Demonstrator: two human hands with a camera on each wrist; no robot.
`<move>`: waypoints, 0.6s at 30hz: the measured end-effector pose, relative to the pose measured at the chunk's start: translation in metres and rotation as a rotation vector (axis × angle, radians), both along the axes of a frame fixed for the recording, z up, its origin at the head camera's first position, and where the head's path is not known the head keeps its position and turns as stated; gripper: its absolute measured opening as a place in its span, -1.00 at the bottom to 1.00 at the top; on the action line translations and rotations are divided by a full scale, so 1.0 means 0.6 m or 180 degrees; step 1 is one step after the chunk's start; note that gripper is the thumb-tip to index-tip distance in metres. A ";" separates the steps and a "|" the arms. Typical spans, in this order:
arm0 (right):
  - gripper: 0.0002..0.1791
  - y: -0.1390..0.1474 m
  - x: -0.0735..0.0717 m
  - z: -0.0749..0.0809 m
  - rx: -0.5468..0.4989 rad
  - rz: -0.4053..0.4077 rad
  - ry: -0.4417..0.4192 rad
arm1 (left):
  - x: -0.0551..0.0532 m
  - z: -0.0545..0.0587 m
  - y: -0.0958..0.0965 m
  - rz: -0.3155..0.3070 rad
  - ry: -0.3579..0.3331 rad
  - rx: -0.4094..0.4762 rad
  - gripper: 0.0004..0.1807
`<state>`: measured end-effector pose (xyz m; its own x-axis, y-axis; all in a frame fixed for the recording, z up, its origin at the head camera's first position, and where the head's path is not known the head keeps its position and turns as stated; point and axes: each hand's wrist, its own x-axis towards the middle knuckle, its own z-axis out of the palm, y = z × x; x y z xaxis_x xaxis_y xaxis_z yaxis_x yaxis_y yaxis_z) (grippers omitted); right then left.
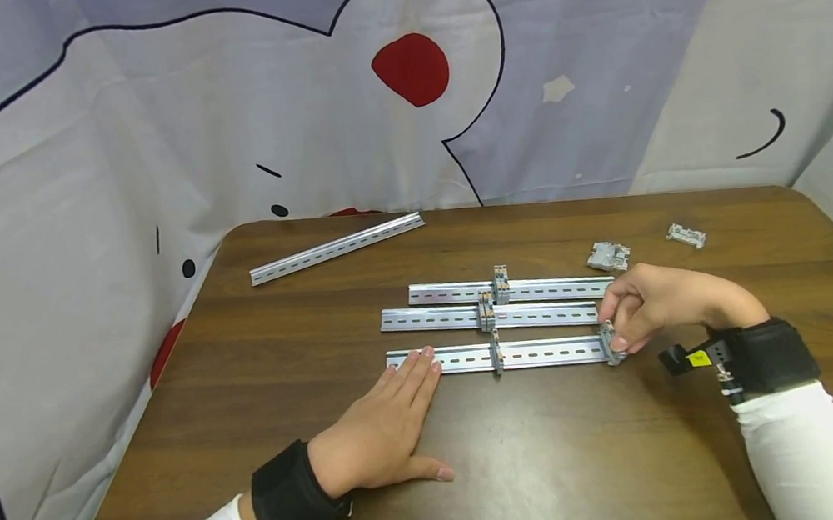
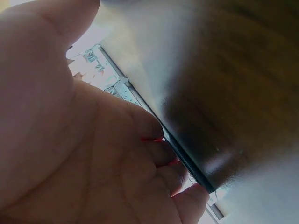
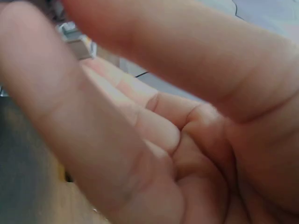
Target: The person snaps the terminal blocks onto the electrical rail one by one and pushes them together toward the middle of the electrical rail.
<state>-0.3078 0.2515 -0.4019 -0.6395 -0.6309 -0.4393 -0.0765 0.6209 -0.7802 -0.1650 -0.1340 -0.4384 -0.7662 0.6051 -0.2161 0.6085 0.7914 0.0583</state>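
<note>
In the head view, the front slotted metal DIN rail [image 1: 553,352] lies lengthwise on the table. My left hand [image 1: 376,435] rests with straight fingers across its left end, thumb spread on the wood. At the rail's right end my right hand [image 1: 665,300] pinches a grey terminal block [image 1: 609,343] between thumb and fingers; the block sits over the rail, though whether it is fully seated I cannot tell. Another thin grey block [image 1: 497,353] stands mid-rail. The left wrist view shows fingers [image 2: 161,151] on the rail's edge. In the right wrist view, fingers mostly hide the pinched block.
Behind lie two more rails, a middle one [image 1: 430,318] and a rear one [image 1: 450,293], each bearing grey blocks near its middle. A loose rail [image 1: 340,247] lies at the far left. Loose grey blocks [image 1: 608,256] and a single piece [image 1: 686,236] lie at the back right.
</note>
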 end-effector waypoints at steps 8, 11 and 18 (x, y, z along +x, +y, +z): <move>-0.49 -0.014 0.001 -0.013 -0.0146 -0.0120 -0.0076 | 0.001 -0.001 -0.001 0.0000 0.0026 0.0010 0.25; -0.49 -0.025 0.004 -0.013 -0.0179 -0.0158 -0.0098 | 0.001 -0.001 -0.001 -0.0003 0.0030 0.0020 0.25; -0.49 -0.045 0.012 -0.009 -0.0205 -0.0192 -0.0012 | 0.000 0.000 0.000 -0.0006 0.0002 0.0025 0.25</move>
